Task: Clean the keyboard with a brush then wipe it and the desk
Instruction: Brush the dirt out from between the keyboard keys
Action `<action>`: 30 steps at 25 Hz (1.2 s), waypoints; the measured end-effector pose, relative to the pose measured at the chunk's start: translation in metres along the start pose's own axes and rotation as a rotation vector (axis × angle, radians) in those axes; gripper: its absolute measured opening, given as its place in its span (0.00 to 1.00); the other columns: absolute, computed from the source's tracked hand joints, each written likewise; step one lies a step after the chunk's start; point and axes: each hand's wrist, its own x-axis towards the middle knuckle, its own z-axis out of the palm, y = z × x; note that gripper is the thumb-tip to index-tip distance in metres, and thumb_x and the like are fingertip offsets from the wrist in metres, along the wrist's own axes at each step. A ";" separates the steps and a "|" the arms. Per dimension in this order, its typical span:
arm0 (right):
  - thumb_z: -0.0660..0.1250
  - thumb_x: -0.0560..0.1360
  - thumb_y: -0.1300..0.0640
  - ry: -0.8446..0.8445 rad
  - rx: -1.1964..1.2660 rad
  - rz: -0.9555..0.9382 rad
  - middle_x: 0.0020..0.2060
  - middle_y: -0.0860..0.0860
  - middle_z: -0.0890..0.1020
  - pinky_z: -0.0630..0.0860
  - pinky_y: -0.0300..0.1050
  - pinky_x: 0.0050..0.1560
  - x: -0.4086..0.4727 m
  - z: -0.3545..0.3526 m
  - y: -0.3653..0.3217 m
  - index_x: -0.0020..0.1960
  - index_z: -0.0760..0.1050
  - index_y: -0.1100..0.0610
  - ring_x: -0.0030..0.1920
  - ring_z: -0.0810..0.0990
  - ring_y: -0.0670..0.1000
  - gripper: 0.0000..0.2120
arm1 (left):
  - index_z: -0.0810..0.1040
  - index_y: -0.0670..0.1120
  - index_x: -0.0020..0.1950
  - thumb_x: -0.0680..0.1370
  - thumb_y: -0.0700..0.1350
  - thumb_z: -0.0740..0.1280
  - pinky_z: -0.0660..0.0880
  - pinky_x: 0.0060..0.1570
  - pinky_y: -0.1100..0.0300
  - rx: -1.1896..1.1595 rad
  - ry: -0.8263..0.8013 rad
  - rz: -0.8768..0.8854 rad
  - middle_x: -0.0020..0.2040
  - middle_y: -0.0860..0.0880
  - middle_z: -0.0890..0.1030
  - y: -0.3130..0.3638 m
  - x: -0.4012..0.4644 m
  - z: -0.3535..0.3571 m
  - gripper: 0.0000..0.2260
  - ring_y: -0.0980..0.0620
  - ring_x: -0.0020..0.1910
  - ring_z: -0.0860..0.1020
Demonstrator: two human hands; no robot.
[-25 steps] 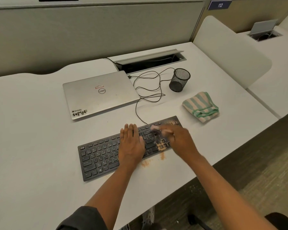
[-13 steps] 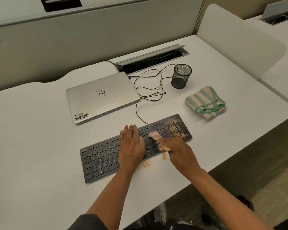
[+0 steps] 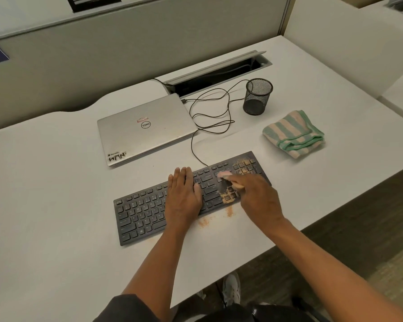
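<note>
brushing crumbs off the keyboard

resting flat, the left hand [image 3: 183,196] lies with straight fingers over the middle keys of the black keyboard [image 3: 144,213], which sits slantwise on the white desk [image 3: 44,205]. the right hand [image 3: 257,199] curls its fingers round a small brush [image 3: 228,178], whose pale pink head touches the keys toward the keyboard's right end. tan dust [image 3: 242,164] coats the number pad, a heap of it lies on the keys just left of the right hand, and two smears [image 3: 205,222] mark the desk just in front of the keyboard.

beyond the keyboard's right end lies a folded green-and-cream striped cloth [image 3: 293,134], apart from it. farther back from the keyboard stands a black mesh cup [image 3: 257,96], upright; nothing shows inside it. behind the keyboard's left half rests a closed silver laptop [image 3: 144,129]. a thin black cable [image 3: 209,122] loops from the keyboard's back edge toward an open cable tray [image 3: 219,74] set in the desk; only dark wiring shows within.
</note>
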 end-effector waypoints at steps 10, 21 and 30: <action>0.63 0.82 0.52 -0.055 0.081 0.041 0.39 0.41 0.79 0.71 0.42 0.39 0.034 -0.029 0.004 0.52 0.83 0.50 0.41 0.76 0.47 0.10 | 0.56 0.40 0.82 0.82 0.53 0.47 0.41 0.80 0.53 0.004 0.007 -0.002 0.81 0.41 0.61 0.000 0.001 0.001 0.30 0.44 0.81 0.54; 0.62 0.79 0.59 -0.521 -0.013 -0.118 0.42 0.49 0.84 0.71 0.43 0.42 0.109 -0.049 0.013 0.44 0.81 0.55 0.44 0.80 0.51 0.10 | 0.57 0.40 0.82 0.82 0.54 0.45 0.44 0.81 0.51 0.017 0.012 -0.004 0.80 0.41 0.62 -0.001 0.000 0.003 0.30 0.44 0.81 0.55; 0.67 0.77 0.56 -0.601 0.002 -0.178 0.43 0.45 0.84 0.74 0.44 0.49 0.137 -0.028 0.016 0.47 0.82 0.50 0.47 0.81 0.49 0.05 | 0.58 0.40 0.81 0.82 0.53 0.47 0.42 0.81 0.52 0.009 0.018 -0.004 0.80 0.41 0.63 0.001 0.001 0.001 0.29 0.44 0.81 0.55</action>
